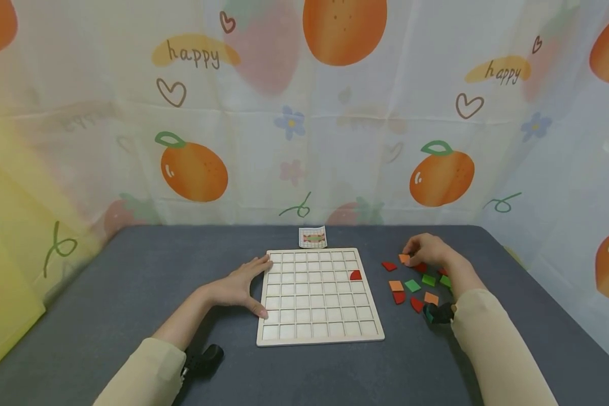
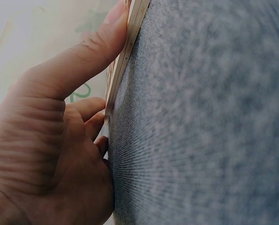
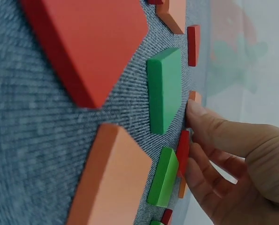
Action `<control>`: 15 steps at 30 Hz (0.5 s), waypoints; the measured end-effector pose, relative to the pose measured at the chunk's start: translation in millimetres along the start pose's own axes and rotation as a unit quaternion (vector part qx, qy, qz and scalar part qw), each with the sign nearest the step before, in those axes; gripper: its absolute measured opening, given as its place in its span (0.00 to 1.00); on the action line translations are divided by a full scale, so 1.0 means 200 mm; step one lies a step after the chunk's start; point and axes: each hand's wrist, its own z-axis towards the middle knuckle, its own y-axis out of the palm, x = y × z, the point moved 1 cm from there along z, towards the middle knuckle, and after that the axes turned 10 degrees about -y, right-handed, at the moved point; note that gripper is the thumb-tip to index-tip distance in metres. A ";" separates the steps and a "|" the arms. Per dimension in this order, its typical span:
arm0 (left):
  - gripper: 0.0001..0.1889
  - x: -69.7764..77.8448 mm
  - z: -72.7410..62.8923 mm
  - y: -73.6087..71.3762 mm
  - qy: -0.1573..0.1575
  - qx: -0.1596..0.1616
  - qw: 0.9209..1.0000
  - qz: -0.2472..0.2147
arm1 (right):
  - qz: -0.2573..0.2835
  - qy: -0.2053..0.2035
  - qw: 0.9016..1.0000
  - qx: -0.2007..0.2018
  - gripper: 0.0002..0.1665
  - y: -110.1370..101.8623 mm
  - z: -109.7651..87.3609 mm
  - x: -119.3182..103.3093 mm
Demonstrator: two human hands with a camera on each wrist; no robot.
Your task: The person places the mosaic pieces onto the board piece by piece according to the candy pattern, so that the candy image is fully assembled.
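A pale wooden grid board (image 1: 320,341) lies on the table, with one red quarter-round tile (image 1: 356,275) in a cell by its right side. My left hand (image 1: 232,288) rests on the board's left edge, thumb and fingers spread; the left wrist view shows the thumb against the wooden rim. Over to the right, my right hand (image 1: 430,250) pinches an orange square tile (image 1: 404,258) between thumb and finger among loose tiles. In the right wrist view, a red tile (image 3: 182,151) sits just below the fingertips and a green tile (image 3: 163,93) lies nearer the camera.
Several loose red, green and orange tiles, among them a green tile (image 1: 413,286) and a red one (image 1: 389,266), are scattered right of the board. A small pattern card (image 1: 312,230) lies beyond its far edge. A fruit-printed cloth (image 1: 264,135) hangs behind the dark table (image 1: 304,375).
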 end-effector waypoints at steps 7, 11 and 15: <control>0.65 0.00 -0.01 0.00 0.006 0.000 1.000 0.002 | -0.019 -0.003 1.000 0.011 0.12 0.00 0.01 -0.03; 0.65 0.00 -0.01 0.00 0.008 -0.001 1.000 0.004 | -0.027 -0.012 1.000 0.012 0.10 0.00 0.02 -0.04; 0.64 0.00 0.00 0.00 0.012 -0.001 1.000 0.006 | -0.032 -0.024 0.999 0.023 0.07 0.00 0.02 -0.05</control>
